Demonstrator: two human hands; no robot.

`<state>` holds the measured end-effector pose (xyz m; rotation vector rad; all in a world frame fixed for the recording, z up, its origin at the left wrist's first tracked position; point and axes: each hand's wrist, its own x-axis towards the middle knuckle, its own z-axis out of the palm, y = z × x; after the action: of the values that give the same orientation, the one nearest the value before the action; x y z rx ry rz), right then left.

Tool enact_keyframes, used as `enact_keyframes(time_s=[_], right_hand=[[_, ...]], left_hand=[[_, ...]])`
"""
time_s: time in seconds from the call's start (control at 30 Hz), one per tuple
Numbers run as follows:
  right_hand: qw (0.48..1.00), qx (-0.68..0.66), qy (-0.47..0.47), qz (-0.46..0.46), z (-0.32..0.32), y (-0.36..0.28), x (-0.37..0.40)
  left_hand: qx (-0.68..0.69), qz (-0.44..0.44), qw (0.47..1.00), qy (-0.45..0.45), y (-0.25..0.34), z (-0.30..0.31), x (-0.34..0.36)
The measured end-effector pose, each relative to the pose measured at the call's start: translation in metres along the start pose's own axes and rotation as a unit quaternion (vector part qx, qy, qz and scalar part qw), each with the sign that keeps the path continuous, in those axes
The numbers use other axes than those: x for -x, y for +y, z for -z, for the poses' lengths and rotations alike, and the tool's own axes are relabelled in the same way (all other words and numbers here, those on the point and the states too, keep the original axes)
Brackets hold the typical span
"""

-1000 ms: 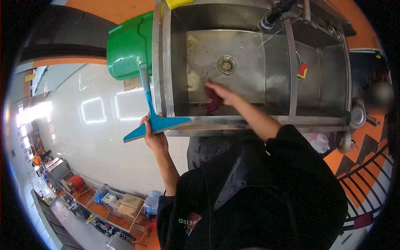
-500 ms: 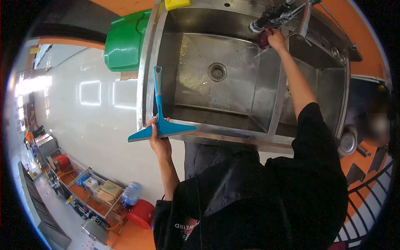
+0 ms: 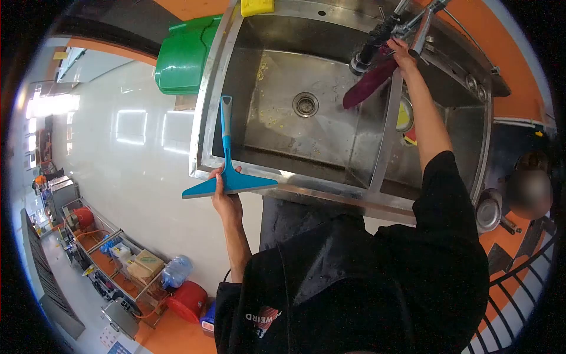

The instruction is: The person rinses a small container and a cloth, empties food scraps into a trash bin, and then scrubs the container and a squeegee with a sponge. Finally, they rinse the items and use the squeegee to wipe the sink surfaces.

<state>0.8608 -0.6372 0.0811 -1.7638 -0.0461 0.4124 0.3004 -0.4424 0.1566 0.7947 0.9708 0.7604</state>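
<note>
My left hand point(image 3: 226, 197) is wrapped round the middle of a blue squeegee point(image 3: 229, 171), by the sink's front-left corner. Its handle points away from me over the rim, and its wide blade lies crosswise near my thumb. At the far side, my right hand point(image 3: 404, 56) grips one end of a dark maroon cloth point(image 3: 368, 87). The cloth hangs stretched out over the right part of the large basin, beside the black spray tap head point(image 3: 358, 64). Yellowish scraps point(image 3: 261, 68) lie scattered across the basin floor, left of the drain point(image 3: 305, 105).
The steel sink point(image 3: 207, 138) has a smaller right basin holding a round item point(image 3: 404, 115) and a red-and-yellow piece point(image 3: 411, 137). A yellow sponge-like block point(image 3: 257, 6) sits on the back-left rim. A green bin point(image 3: 187, 56) stands left; a metal pan point(image 3: 489, 212) is at right.
The maroon cloth, bunched under the tap before, now hangs spread out from my right hand, which has moved slightly right. The tap head has shifted a little. My left hand stays on the squeegee.
</note>
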Motion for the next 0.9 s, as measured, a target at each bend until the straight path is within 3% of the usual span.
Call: enact_keyframes(time_s=[0.1, 0.17, 0.3, 0.4, 0.47, 0.57, 0.7, 0.77, 0.9], right_hand=[[0.998, 0.043, -0.021, 0.032, 0.006, -0.002, -0.004], [0.990, 0.110, 0.037, 0.083, 0.003, -0.001, -0.005], [0.985, 0.132, 0.026, 0.109, 0.006, -0.022, 0.014], [0.978, 0.143, 0.070, 0.138, 0.015, -0.018, 0.013], [0.948, 0.229, 0.149, 0.166, 0.017, -0.015, 0.012], [0.970, 0.156, 0.158, 0.100, 0.021, -0.025, 0.029], [0.978, 0.094, 0.156, 0.106, 0.019, -0.022, 0.043], [0.965, 0.059, 0.204, 0.151, 0.015, -0.016, 0.040], [0.978, 0.043, 0.167, 0.115, 0.019, -0.017, 0.043]], left_hand=[[0.001, -0.003, 1.000, -0.026, -0.002, -0.004, 0.001], [0.001, -0.006, 1.000, -0.022, 0.000, -0.006, 0.002], [0.011, -0.007, 0.999, -0.036, 0.000, -0.005, -0.001], [0.007, -0.002, 1.000, -0.027, 0.001, -0.005, -0.002], [0.007, -0.010, 0.999, -0.034, 0.002, -0.006, -0.002], [0.000, -0.016, 0.999, -0.033, 0.002, -0.006, -0.005], [0.009, -0.016, 0.999, -0.032, 0.003, -0.007, -0.008], [0.014, -0.013, 0.999, -0.035, 0.003, -0.006, -0.008], [0.015, -0.009, 0.999, -0.044, 0.004, -0.008, -0.012]])
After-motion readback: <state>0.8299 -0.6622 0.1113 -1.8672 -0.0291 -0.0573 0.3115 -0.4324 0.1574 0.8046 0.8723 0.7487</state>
